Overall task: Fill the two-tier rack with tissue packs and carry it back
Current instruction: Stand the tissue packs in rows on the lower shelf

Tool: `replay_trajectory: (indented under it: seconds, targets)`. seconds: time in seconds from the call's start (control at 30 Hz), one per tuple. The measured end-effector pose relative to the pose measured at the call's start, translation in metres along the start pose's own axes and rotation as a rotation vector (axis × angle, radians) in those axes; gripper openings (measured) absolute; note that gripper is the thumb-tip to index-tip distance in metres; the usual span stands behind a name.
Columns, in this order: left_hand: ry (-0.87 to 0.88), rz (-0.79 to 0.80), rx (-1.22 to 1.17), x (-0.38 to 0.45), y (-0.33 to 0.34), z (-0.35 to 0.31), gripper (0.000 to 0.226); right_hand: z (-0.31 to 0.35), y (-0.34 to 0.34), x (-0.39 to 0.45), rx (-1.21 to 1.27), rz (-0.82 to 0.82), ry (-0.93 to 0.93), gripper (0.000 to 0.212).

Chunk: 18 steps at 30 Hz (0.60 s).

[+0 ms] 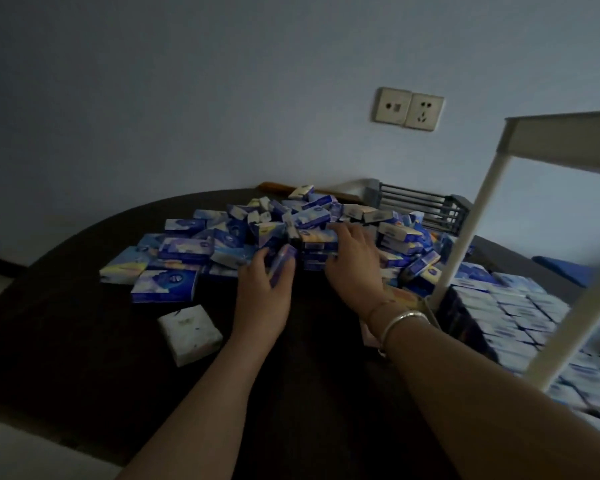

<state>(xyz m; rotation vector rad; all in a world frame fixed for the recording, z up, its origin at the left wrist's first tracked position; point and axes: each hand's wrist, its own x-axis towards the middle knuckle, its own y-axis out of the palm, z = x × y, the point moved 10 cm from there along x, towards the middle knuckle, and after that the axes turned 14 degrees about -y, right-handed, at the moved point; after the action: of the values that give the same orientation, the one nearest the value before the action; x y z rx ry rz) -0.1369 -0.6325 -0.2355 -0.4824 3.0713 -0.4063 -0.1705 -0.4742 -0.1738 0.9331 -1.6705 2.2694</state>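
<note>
Two bare hands out over a dark round table [66, 341], both at the near edge of a loose heap of blue tissue packs [201, 244]. Left hand [262, 289] gripping one pack [283, 263] held on edge, thumb on its near right face and fingers curled round its far left side, clamped on it just clear of the heap. Right hand [354, 268] laid on a small stack of packs [317, 247], fingers spread slightly and bent over the stack's top, thumb down against its near side; cannot tell whether lifting or only pressing. Silver bangle [404, 322] and a thin cord on the right wrist. Beyond the fingertips, more packs scattered toward the wall, with a grey slatted basket [426, 206] behind them. Left of the left-hand fingers, several packs lying flat, and nearer than those a lone white pack [189, 334] apart from the rest. Right of the right hand, the white two-tier rack [465, 237], one post rising just beside the wrist; lower tier packed tight with rows of tissue packs [520, 317], upper shelf seen only from below at the frame's edge. Above the heap, double wall socket [407, 108] on a pale wall.
</note>
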Motion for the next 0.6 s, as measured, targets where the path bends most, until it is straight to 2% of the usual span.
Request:
replay_trajectory:
  seconds: [0.13,0.2,0.3,0.37,0.43,0.5,0.57,0.6]
  targets:
    - [-0.078,0.052,-0.264,0.004,0.000,0.003,0.043,-0.001,0.030,0.018,-0.086,0.217,-0.068,0.071]
    - [-0.136,0.085,-0.411,0.006,0.000,0.005,0.036,-0.004,0.035,0.020,-0.111,0.266,-0.063,0.070]
    - [-0.199,0.092,-0.546,0.009,-0.004,0.009,0.022,0.000,0.013,0.022,-0.221,0.093,-0.101,0.042]
    - [-0.248,0.085,-0.600,0.010,-0.004,0.014,0.013,0.004,-0.001,0.015,-0.154,-0.065,-0.084,0.025]
    - [-0.265,0.066,-0.620,0.010,-0.006,0.016,0.025,0.004,-0.006,0.002,0.103,-0.175,0.020,0.019]
    - [-0.261,0.067,-0.640,0.009,-0.007,0.016,0.054,0.017,-0.005,-0.012,0.348,-0.204,0.049,0.021]
    - [-0.276,0.109,-0.687,0.009,-0.003,0.017,0.082,0.042,0.000,-0.021,0.479,-0.078,-0.036,0.030]
    - [-0.289,0.130,-0.711,0.010,-0.001,0.019,0.088,0.051,0.004,-0.025,0.549,0.000,-0.068,0.029]
